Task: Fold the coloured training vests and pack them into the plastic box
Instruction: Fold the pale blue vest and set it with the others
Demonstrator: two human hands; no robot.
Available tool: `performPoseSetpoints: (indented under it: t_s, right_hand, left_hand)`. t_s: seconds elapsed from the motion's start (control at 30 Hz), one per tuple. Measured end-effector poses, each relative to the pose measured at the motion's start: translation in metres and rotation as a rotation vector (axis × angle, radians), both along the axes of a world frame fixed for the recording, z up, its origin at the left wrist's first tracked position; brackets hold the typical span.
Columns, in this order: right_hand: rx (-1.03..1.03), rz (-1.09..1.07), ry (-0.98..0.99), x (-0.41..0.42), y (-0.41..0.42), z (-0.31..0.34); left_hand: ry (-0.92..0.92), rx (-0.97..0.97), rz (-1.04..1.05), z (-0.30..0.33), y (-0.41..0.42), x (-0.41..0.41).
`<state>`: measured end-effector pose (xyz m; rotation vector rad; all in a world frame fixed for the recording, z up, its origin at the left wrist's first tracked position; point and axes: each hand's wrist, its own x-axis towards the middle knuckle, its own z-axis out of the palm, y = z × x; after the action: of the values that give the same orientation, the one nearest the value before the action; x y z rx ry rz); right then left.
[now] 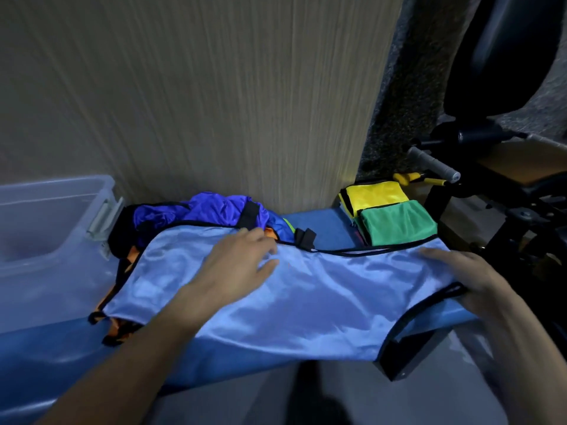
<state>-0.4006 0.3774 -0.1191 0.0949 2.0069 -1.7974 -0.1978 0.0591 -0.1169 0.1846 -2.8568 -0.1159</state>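
Dim light; wood-grain wall, blue bench, grey floor.

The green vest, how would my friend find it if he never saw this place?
Start at the long blue bench against the wooden wall and look to its far right end, near the black exercise machine. A small stack of folded vests sits there. The green vest is the folded one lying on top, in front of the yellow vest, and it is the only green one.
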Motion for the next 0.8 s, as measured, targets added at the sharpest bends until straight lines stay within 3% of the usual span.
performPoseSetpoints:
  t_s: [0.07, 0.13, 0.2, 0.3, 0.37, 0.43, 0.53, 0.67, 0.73, 0.8]
  right_hand:
    - [-0.031, 0.010, 0.053, 0.010, -0.011, 0.009]
    - [-0.054, 0.033, 0.092, 0.023, -0.027, 0.019]
    - [-0.092, 0.077, 0.139, 0.038, -0.053, 0.030]
    - [-0.110, 0.147, 0.222, 0.066, -0.109, 0.042]
    - [-0.111, 0.219, 0.280, 0.085, -0.155, 0.052]
    - [-0.104, 0.296, 0.334, 0.103, -0.205, 0.064]
    - [-0.061, 0.405, 0.386, 0.133, -0.280, 0.086]
    - [-0.067, 0.659, 0.171, 0.169, -0.339, 0.089]
    - [-0.066, 0.737, 0.080, 0.175, -0.341, 0.077]
    - [-0.075, 0.687, 0.113, 0.170, -0.330, 0.062]
  left_hand:
    - [-0.254, -0.110, 0.120, 0.003, -0.028, 0.012]
    - [-0.386, -0.082, 0.140, -0.006, -0.048, 0.028]
    - [-0.256, 0.084, 0.074, -0.021, -0.057, 0.042]
    - [0.157, 0.275, -0.049, -0.020, -0.051, 0.044]
    - [0.364, 0.560, -0.035, -0.005, -0.040, 0.042]
    - [0.446, 0.899, 0.032, 0.010, -0.037, 0.041]
    - [0.627, 1.202, 0.198, 0.029, -0.060, 0.048]
    - [0.619, 1.560, 0.442, 0.039, -0.100, 0.067]
    - [0.503, 1.498, 0.546, 0.027, -0.118, 0.071]
    - [0.344, 1.249, 0.638, 0.015, -0.130, 0.071]
